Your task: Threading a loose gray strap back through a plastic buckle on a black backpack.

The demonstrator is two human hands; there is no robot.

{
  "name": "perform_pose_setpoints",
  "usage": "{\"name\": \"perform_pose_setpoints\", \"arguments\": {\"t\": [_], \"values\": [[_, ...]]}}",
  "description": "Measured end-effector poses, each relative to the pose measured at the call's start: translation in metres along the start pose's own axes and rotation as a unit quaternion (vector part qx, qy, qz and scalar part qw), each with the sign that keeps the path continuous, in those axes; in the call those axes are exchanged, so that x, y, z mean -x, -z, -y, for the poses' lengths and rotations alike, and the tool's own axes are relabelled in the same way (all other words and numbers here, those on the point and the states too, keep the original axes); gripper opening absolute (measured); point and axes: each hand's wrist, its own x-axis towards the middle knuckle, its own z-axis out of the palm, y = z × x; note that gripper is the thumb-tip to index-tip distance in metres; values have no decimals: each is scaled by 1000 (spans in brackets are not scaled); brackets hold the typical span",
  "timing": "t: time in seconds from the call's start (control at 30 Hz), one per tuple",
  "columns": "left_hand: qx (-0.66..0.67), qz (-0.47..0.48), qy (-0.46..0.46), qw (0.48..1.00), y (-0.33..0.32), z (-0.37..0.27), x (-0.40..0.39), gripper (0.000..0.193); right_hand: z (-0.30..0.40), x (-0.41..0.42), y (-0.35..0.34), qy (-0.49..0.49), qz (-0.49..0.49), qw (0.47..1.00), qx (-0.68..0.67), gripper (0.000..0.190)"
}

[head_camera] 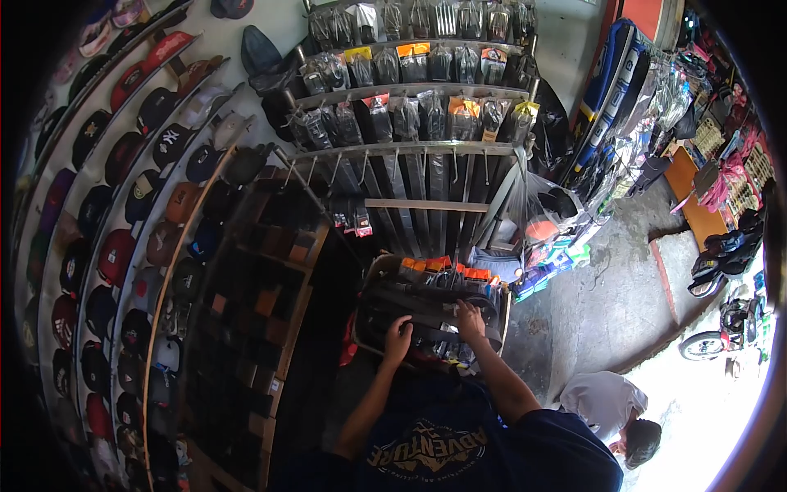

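Observation:
Low in front of me is a box [506, 320] packed with dark belts and small items in clear bags with orange header cards [476, 273]. Black belts [424, 301] lie across its top. My right hand [470, 320] rests on them, fingertips at a belt near the box's right part; whether it grips the belt cannot be made out. My left hand [398, 341] is at the box's near left part, thumb and fingers apart around a gap, with nothing visible held. A grey pouch [497, 263] lies at the far right corner of the box.
Beyond the box stands a metal rack [406, 149] hung with belts and bagged goods. Shelves of caps [117, 258] and a case of wallets [266, 301] fill the left. A clear plastic bag [553, 197] hangs at right. A person [605, 403] is at lower right, near a motorcycle [704, 345].

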Motion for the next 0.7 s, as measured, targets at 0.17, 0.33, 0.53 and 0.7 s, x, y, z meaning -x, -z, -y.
{"name": "perform_pose_setpoints", "arguments": {"t": [0.17,0.33,0.53,0.7], "values": [[12,12,5,1000,-2,-2,0,27,2,-11,10,-27,22,999,-10,50],[8,39,-9,999,-2,-1,-3,30,5,-11,26,14,9,994,110,35],[-52,-2,-106,993,-5,-9,-17,32,27,-22,57,43,-164,985,-40,22],[-57,12,-118,991,-1,-12,-37,36,79,-35,117,116,-244,959,-87,19]]}}
